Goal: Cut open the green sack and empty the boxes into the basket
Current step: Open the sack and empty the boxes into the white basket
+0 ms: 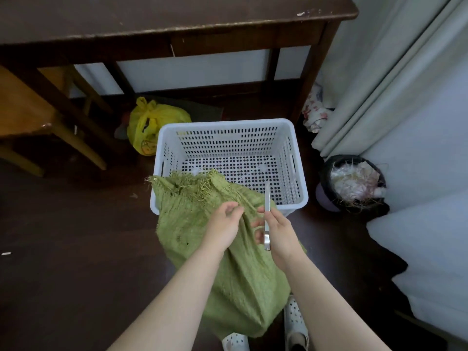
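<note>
A green woven sack stands on the dark floor between my feet, its frayed top leaning over the near rim of a white perforated plastic basket. My left hand pinches the sack's fabric near the tied neck. My right hand grips a metal utility knife, blade pointing away from me, just right of the gathered neck. No boxes show; the sack hides its contents. The basket's bottom looks bare.
A dark wooden table stands behind the basket, a wooden chair at the left. A yellow plastic bag lies left of the basket. A black waste bin full of scraps sits right, beside pale curtains.
</note>
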